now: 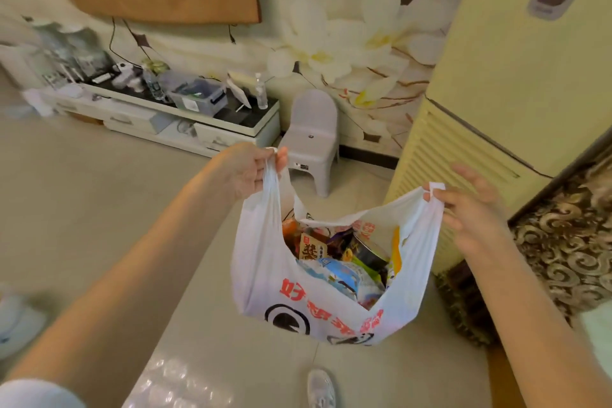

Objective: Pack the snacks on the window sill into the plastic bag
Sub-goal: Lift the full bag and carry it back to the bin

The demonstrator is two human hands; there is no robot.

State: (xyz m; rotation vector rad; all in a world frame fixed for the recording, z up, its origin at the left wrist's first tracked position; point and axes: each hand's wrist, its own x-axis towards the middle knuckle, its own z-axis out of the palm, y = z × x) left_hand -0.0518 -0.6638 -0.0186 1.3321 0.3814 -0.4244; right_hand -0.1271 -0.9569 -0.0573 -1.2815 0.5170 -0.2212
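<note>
A white plastic bag (265, 275) with red and black print hangs in the air between my hands, its mouth held wide. Inside lie several snack packets (337, 258), brown, purple, blue and yellow. My left hand (251, 172) grips the left handle at the top. My right hand (470, 205) pinches the right handle between thumb and forefinger, the other fingers spread. The window sill is out of view.
Beige floor lies below. A grey plastic stool (313, 139) stands against the flowered wall. A low white TV cabinet (165, 116) with boxes and bottles is at the left. A tall cream air conditioner (496, 109) stands at the right beside a patterned curtain (563, 242). My shoe (319, 387) shows below.
</note>
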